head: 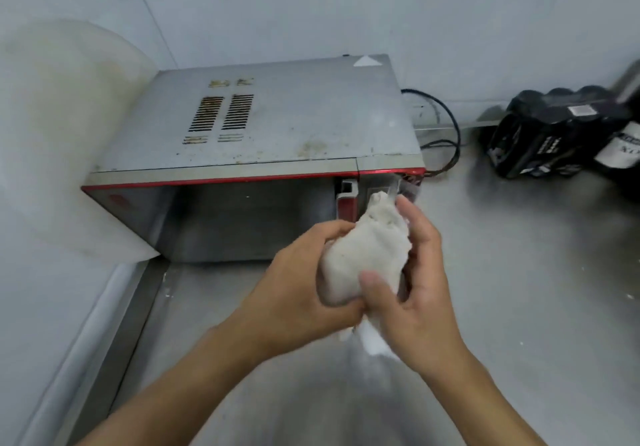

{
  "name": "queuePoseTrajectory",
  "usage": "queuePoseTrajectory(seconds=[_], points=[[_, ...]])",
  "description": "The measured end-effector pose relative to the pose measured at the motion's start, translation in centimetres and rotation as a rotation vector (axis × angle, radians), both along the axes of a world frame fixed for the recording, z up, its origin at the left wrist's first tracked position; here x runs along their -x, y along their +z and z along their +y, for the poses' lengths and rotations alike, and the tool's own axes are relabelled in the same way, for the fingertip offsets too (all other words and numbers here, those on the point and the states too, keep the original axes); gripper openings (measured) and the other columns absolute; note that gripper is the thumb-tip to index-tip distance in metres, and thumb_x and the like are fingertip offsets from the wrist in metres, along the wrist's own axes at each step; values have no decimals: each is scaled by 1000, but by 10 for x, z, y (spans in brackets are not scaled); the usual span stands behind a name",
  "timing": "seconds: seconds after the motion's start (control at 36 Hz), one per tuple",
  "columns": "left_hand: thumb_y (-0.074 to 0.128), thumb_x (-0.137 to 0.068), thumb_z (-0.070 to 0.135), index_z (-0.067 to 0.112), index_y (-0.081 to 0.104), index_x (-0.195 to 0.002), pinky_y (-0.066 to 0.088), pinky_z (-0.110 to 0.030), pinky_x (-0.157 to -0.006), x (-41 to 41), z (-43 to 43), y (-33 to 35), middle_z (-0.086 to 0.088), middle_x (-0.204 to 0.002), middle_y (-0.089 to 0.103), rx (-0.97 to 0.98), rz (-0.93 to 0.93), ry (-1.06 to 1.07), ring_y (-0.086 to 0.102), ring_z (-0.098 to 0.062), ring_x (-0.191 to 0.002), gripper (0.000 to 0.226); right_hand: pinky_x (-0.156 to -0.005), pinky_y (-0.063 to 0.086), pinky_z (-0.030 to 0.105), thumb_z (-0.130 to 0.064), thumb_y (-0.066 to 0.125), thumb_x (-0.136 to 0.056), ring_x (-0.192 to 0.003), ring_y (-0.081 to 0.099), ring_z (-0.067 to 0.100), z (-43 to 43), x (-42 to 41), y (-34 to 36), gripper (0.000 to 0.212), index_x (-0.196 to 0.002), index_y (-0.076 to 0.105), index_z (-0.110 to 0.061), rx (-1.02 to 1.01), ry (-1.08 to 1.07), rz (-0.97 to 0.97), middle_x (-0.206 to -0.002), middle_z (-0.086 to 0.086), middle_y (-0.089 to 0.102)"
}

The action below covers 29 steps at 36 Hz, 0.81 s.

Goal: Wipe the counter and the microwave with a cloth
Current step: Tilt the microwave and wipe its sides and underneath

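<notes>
White cloth (367, 255), soft, light and limp, hangs bunched above the counter (519, 289), gripped by left hand (298, 279) and right hand (422, 293); best wadded into one palm. Microwave (277, 126) fills the counter's back-left corner.

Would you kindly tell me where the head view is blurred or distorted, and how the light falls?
Head view: the lower end of the cloth smears with motion blur; the black pack at the right edge is soft; the wide lens bends the left edge of the counter; light is soft and even, with no hard shadows; the top of the microwave is fairly sharp.
</notes>
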<state>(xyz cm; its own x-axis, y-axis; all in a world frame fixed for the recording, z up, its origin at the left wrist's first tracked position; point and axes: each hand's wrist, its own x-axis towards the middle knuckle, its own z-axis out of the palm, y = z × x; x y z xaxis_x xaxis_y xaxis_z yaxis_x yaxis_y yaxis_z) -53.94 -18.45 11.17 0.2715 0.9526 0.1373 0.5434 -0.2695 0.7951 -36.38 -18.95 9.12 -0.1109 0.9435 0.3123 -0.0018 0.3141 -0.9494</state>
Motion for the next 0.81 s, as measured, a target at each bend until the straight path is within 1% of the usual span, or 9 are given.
queuePoseTrajectory(seconds=[0.11, 0.19, 0.31, 0.39, 0.47, 0.53, 0.64, 0.72, 0.81], points=[[93, -75, 21, 43, 52, -124, 63, -31, -73, -29, 3, 19, 20, -116, 64, 52, -74, 9, 69, -10, -101, 68, -93, 59, 43, -72, 63, -86, -141, 35, 29, 0, -37, 7, 86, -155, 14, -58, -326, -37, -380, -149, -6, 16], [86, -79, 9, 35, 58, -126, 60, -26, -75, -52, 3, 35, 14, -114, 68, 112, -142, -56, 69, -13, -104, 60, -101, 56, 48, -68, 76, -80, -155, 18, 36, 7, -72, 17, 95, -155, 20, -55, -436, 40, -482, -166, 9, -1], [85, -82, 2, 28, 61, -127, 60, -28, -78, -86, 2, 55, 9, -114, 71, 227, -172, -79, 71, -15, -105, 57, -103, 53, 25, -52, 84, -79, -152, 24, 8, 12, -111, 27, 93, -151, 26, -58, -444, 178, -507, -166, -1, 6], [91, -79, 16, 32, 60, -125, 61, -32, -82, -109, 4, 62, 12, -117, 69, 225, -133, -57, 70, -15, -107, 58, -93, 52, 15, -47, 81, -84, -120, 45, 6, 15, -140, 28, 73, -142, 37, -51, -458, 127, -569, -151, -6, 21], [86, -82, 44, 37, 56, -127, 58, -30, -91, -125, 12, 65, 17, -124, 62, -1, 137, -125, 64, -12, -112, 54, -90, 46, 8, -40, 77, -89, -112, 44, 5, 20, -166, 25, 62, -141, 43, -42, -519, 68, -620, -143, 2, 30], [72, -91, 54, 31, 58, -129, 46, -20, -102, -128, 24, 67, 18, -130, 56, -302, 426, -186, 57, -4, -121, 47, -84, 53, 16, -37, 75, -90, -106, 51, 11, 26, -175, 21, 64, -143, 39, -42, -498, 13, -631, -139, 5, 34], [65, -93, 41, 20, 70, -123, 42, -33, -111, -118, 64, 64, 2, -133, 61, -608, 751, -275, 56, -19, -126, 37, -62, 57, 38, -20, 76, -79, -87, 57, 28, 48, -174, -1, 70, -134, 33, -27, -340, -135, -669, -136, 10, 40], [66, -93, 39, 22, 66, -129, 41, -47, -116, -102, 96, 62, -4, -143, 55, -609, 912, -345, 51, -26, -135, 40, -77, 54, 48, -15, 75, -78, -95, 56, 30, 67, -164, -20, 68, -127, 30, -26, -213, -151, -608, -138, 8, 43], [64, -94, 37, 22, 67, -127, 38, -53, -118, -89, 125, 64, -7, -140, 55, -652, 1022, -415, 51, -29, -131, 37, -99, 47, 41, -18, 77, -83, -118, 51, 28, 83, -153, -31, 72, -127, 23, -34, -98, -144, -477, -149, 7, 40]])
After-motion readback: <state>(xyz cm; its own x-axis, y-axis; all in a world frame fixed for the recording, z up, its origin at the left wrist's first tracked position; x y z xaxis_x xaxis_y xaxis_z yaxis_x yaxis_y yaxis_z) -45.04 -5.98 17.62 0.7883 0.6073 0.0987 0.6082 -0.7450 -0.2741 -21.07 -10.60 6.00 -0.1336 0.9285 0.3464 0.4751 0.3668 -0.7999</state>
